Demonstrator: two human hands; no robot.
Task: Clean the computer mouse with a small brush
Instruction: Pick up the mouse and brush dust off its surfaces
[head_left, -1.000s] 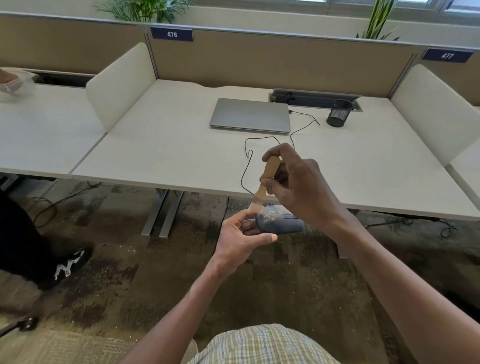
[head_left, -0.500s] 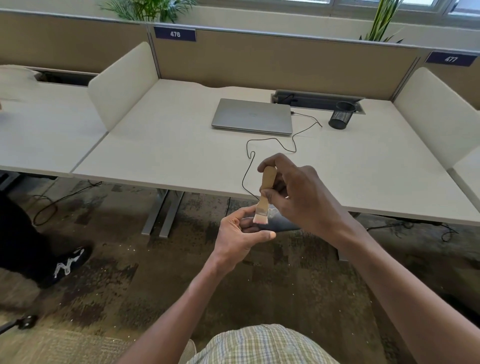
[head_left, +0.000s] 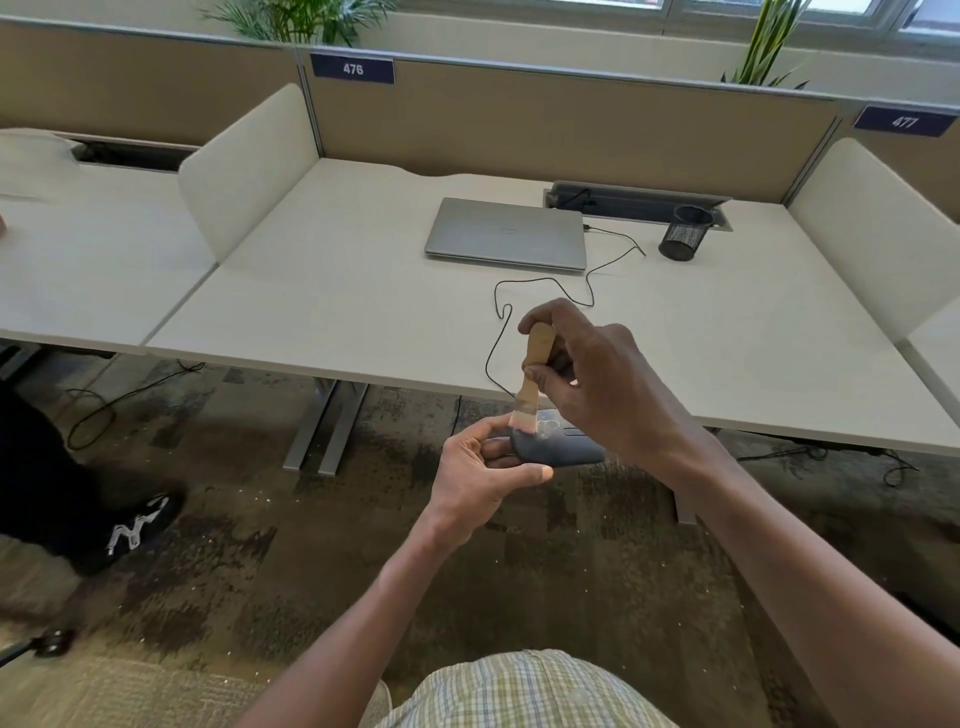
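Brushing mouse (head_left: 558, 449), brush (head_left: 532, 379) upright

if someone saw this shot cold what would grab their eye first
First, the two hands in the centre, just off the desk's near edge: the left hand grips a dark grey computer mouse while the right hand presses a small wooden-handled brush onto its top. Behind them, a closed silver laptop lies on the pale desk, its black cable snaking toward the hands.
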